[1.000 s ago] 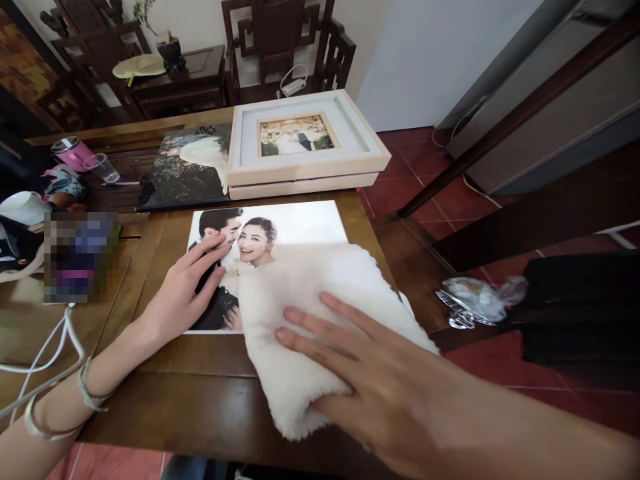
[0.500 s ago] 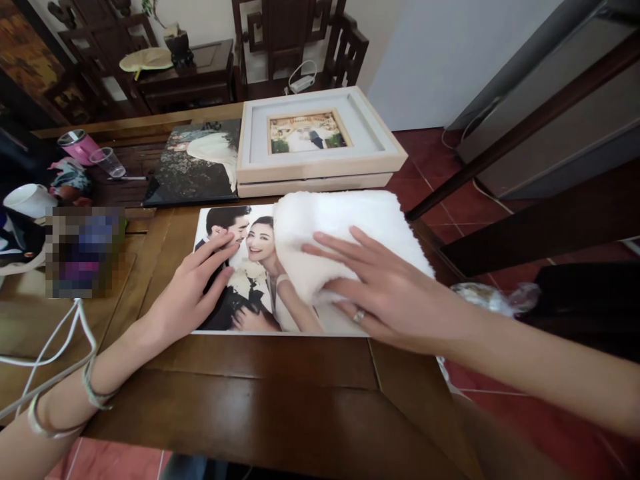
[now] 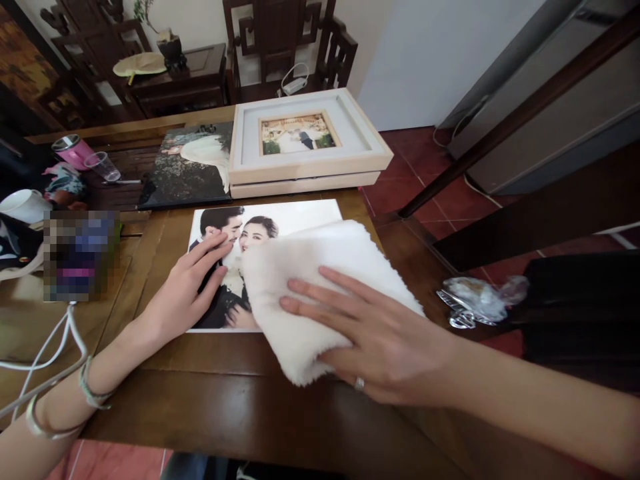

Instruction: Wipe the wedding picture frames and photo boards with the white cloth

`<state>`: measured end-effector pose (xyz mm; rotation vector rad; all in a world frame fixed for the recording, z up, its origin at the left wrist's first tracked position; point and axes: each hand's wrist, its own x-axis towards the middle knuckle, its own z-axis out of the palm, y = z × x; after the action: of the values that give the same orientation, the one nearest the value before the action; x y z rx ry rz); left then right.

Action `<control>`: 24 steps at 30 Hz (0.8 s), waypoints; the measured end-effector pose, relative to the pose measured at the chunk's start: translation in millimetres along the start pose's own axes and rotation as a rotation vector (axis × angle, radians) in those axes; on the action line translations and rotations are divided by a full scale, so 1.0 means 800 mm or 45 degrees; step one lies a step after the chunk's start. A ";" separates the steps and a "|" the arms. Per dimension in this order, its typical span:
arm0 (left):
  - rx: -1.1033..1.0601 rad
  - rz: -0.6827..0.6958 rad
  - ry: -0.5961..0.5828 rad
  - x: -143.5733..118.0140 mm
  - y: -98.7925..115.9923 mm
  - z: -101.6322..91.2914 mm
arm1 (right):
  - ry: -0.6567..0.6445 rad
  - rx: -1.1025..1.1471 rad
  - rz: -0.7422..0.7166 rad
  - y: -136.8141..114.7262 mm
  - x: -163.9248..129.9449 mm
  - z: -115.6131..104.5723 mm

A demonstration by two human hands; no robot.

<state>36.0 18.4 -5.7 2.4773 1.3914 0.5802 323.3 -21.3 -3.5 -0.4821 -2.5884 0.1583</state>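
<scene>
A glossy photo panel (image 3: 310, 212) with a couple's portrait lies flat on the wooden table. My left hand (image 3: 193, 280) rests on its left part, fingers stretched out and holding nothing. Over the panel's right and lower part is a fluffy white cloth (image 3: 335, 253), hanging past the near edge onto the table. My right hand (image 3: 380, 340) presses on this cloth with fingers spread on top, while the lower fingers are tucked at its folded near edge. The cloth hides much of the portrait.
Behind the panel are stacked light wood frames (image 3: 305, 170) and a dark photo panel (image 3: 193, 177). To the left stand a pink mug (image 3: 75, 153), a clear cup (image 3: 103, 167), a white cup (image 3: 25, 205) and white cables (image 3: 75, 333). A plastic bag (image 3: 475, 300) lies at right.
My right hand has drawn the cloth toward me and slightly left, baring the panel's far right corner and covering more of its lower part. My left hand stays on the panel.
</scene>
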 end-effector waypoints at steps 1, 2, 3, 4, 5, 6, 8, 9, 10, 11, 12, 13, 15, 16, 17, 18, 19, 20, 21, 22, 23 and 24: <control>-0.003 0.006 0.002 0.000 -0.001 0.000 | -0.028 -0.011 0.025 0.008 0.004 -0.001; -0.005 0.008 0.001 -0.001 -0.002 0.000 | -0.058 -0.022 0.055 0.015 0.007 -0.003; -0.005 0.007 0.001 -0.001 -0.002 -0.001 | -0.092 -0.036 0.088 0.023 0.011 -0.005; -0.003 0.005 -0.001 -0.002 -0.003 -0.001 | -0.125 -0.055 0.118 0.029 0.015 -0.006; -0.001 0.001 -0.007 -0.002 -0.003 -0.001 | -0.154 -0.079 0.143 0.035 0.019 -0.007; 0.001 -0.003 -0.010 -0.002 -0.003 -0.001 | -0.177 -0.106 0.166 0.040 0.021 -0.008; 0.005 -0.008 -0.019 -0.002 -0.002 -0.001 | -0.183 -0.151 0.200 0.045 0.024 -0.007; 0.005 -0.007 -0.022 -0.002 -0.002 -0.001 | -0.179 -0.157 0.206 0.045 0.024 -0.006; 0.006 -0.006 -0.023 -0.002 -0.002 -0.001 | -0.172 -0.152 0.207 0.044 0.022 -0.003; 0.006 -0.003 -0.023 -0.002 -0.002 0.000 | -0.155 -0.137 0.203 0.041 0.020 0.000; 0.006 0.002 -0.021 -0.002 -0.002 0.000 | -0.121 -0.120 0.192 0.037 0.017 0.003; 0.006 0.007 -0.017 -0.002 -0.003 0.000 | -0.084 -0.104 0.175 0.032 0.015 0.006; 0.010 0.015 -0.007 -0.003 -0.004 0.001 | -0.007 -0.087 0.131 0.020 0.009 0.010; 0.013 0.015 -0.005 -0.002 -0.004 0.001 | 0.014 -0.087 0.100 0.015 0.007 0.011; 0.016 0.016 -0.005 -0.002 -0.004 0.002 | 0.015 -0.090 0.067 0.009 0.006 0.011; 0.019 0.016 -0.005 -0.002 -0.004 0.001 | 0.006 -0.092 0.034 0.004 0.005 0.010; 0.020 0.015 -0.007 -0.002 -0.003 0.001 | -0.005 -0.091 0.007 0.001 0.005 0.008; 0.023 0.014 -0.008 -0.002 -0.002 0.001 | -0.013 -0.086 -0.013 -0.002 0.005 0.006; 0.026 0.012 -0.009 -0.001 -0.001 0.001 | -0.020 -0.077 -0.028 -0.003 0.005 0.004; 0.030 0.010 -0.008 -0.001 0.000 0.001 | -0.021 -0.063 -0.034 -0.003 0.005 0.003; 0.033 0.007 -0.007 0.000 0.000 0.001 | -0.023 -0.048 -0.037 -0.002 0.006 0.001; 0.035 0.007 -0.006 0.000 0.000 0.001 | -0.027 -0.034 -0.040 -0.001 0.006 0.001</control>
<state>36.6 18.1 -6.5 2.5027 1.4009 0.5600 319.1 -20.3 -1.7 -0.4516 -2.6203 0.1185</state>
